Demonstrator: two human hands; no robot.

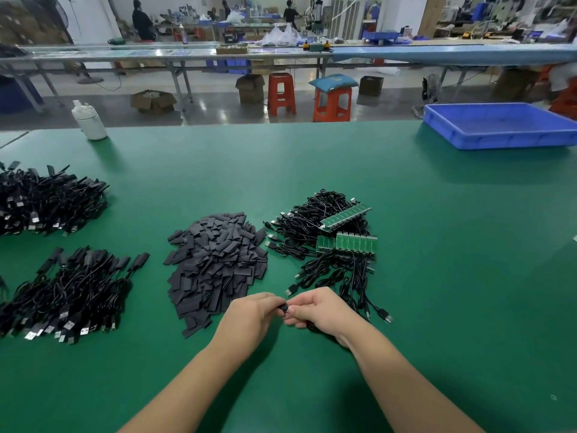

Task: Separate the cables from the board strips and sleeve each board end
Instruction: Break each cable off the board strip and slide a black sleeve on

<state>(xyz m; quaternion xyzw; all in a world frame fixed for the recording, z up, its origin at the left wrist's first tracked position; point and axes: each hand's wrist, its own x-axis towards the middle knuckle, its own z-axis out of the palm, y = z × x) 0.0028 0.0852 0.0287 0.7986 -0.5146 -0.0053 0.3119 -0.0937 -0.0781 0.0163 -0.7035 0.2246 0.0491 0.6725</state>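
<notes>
the person's left hand (249,310) and right hand (315,309) meet fingertip to fingertip just above the green mat (437,276), both pinching one small black piece (284,307) between them. it looks like a sleeve going over a board end, though the piece is too small and too covered to tell for sure. the right hand also holds a black cable (324,334) that loops out under its palm.

just beyond the left hand's fingers lies one heap of flat dark sleeves (215,264), far too many to count. just beyond the right hand's fingers sits the unworked stock: a tangle of black cables (315,226) with three green board strips (356,242) showing, one tilted on top at the far side and two lying nearer, their leads trailing back toward the right hand.

well out to the left of the hands are two piles of cables: a nearer pile (68,295) whose far ends carry black sleeves, so judged finished, and a farther pile (46,201) that seems the same but is harder to read. judging by these, a good share is done, with three visible strips and perhaps more buried left to separate and sleeve.

farther off, beyond everything, stand one white bottle (89,121) to the left and one blue tray (499,123) to the right.
</notes>
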